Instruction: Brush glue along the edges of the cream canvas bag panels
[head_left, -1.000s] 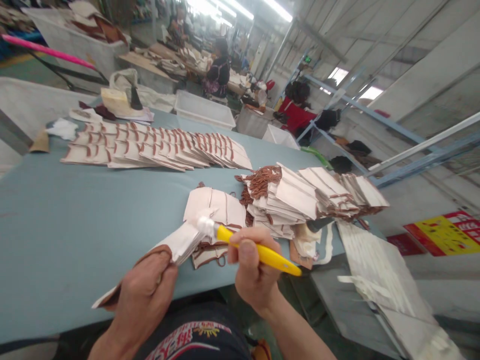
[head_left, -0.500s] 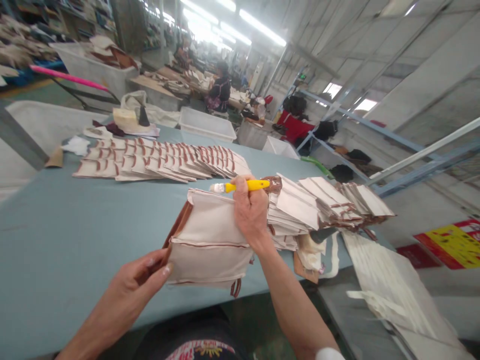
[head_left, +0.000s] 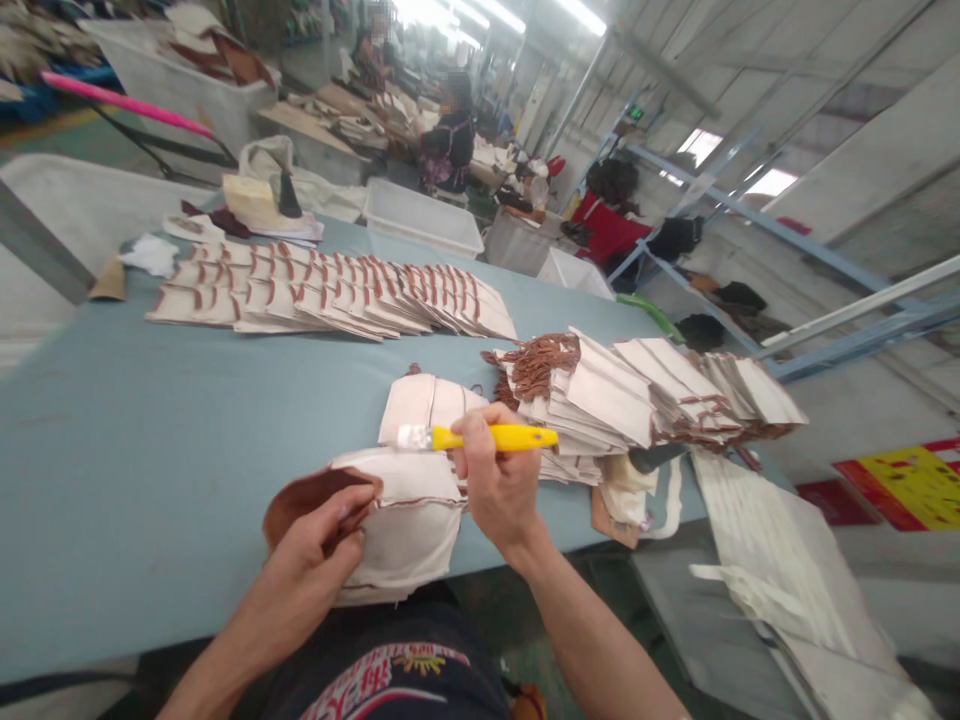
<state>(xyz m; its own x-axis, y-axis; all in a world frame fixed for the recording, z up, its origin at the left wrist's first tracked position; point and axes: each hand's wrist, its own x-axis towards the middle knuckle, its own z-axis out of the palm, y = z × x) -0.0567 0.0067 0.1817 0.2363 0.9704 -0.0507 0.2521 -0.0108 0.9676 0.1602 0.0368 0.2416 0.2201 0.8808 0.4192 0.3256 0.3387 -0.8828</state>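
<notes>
My left hand (head_left: 326,545) pinches the edge of a cream fabric piece (head_left: 412,535) with a brown lining, which gapes at its left side. The piece is held at the table's front edge, close to my body. In my right hand (head_left: 495,485) is a paintbrush (head_left: 495,438) with a yellow handle, its white bristles pointing left just above the piece. Behind the brush, a second cream piece (head_left: 431,395) lies on the table. Whether my right hand also touches the held piece I cannot tell.
A long overlapping row of cream and brown pieces (head_left: 330,290) lies across the back of the blue-green table (head_left: 150,450). Stacks of similar pieces (head_left: 607,395) with brown cords stand at the right. White plastic bins (head_left: 424,220) are beyond; a person (head_left: 450,140) is farther off.
The held piece has come down towards me and its brown-lined side has opened. My left hand has moved right and up along it; the brush has dropped lower. Another piece is now visible behind.
</notes>
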